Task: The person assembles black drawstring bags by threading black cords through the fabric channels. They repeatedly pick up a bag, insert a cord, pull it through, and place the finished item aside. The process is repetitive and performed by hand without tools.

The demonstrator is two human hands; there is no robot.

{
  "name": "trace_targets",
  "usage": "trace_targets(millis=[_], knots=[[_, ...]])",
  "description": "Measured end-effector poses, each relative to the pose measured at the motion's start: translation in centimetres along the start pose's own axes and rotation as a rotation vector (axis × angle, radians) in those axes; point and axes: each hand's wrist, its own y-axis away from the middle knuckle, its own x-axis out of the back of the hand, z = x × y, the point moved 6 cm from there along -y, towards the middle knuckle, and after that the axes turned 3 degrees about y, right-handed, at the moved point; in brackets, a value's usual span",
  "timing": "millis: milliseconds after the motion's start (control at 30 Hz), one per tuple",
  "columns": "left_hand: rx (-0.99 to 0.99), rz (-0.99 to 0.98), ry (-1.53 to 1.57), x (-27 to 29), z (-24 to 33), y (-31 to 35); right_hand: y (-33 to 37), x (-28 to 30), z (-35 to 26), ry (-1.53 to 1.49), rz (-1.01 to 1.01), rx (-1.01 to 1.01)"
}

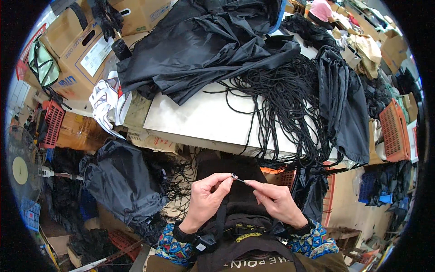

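In front of my body, just short of the white table [181, 115], both hands are raised close together. My left hand [206, 197] is closed in a pinch on a small dark piece [234, 176] with a pale glint, too small to name. From it a short length of thin dark cord [240, 180] runs to my right hand [278, 201], whose thumb and forefinger are pressed on its other end. Beyond my hands a thick bundle of black cords [285, 99] hangs over the table edge. Black fabric [204, 50] lies heaped on the tabletop.
Left of me are a large black bag [124, 181], cardboard boxes [86, 54], white straps [106, 102] and a fan [20, 170]. Black drawstring bags [342, 99] drape over the table's right side, near an orange basket [394, 129]. A person in pink [321, 10] sits far off.
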Motion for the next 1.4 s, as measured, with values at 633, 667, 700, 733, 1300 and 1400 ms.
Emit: trace_targets(millis=[633,667,700,733,1300,1400], knots=[[0.018,0.061,0.082,0.0,-1.4,-1.4,0.9,-0.3,-0.6,0.322,-0.036,0.287],[-0.025,0.079,0.008,0.0,-1.0,-2.2,1.4,-0.1,-1.7,0.368,-0.054,0.346],[-0.061,0.109,-0.075,-0.1,-0.9,-2.9,1.8,0.0,-2.6,0.401,-0.079,0.409],[-0.092,0.144,-0.195,-0.2,-2.2,-3.8,2.2,0.1,-3.6,0.323,-0.056,0.507],[-0.700,0.356,-1.699,11.4,6.8,-25.6,1.5,4.3,-0.9,-0.548,-0.177,-0.122],[-0.782,0.290,-1.513,8.8,8.3,-24.1,1.9,5.1,0.6,-0.443,-0.051,-0.170]])
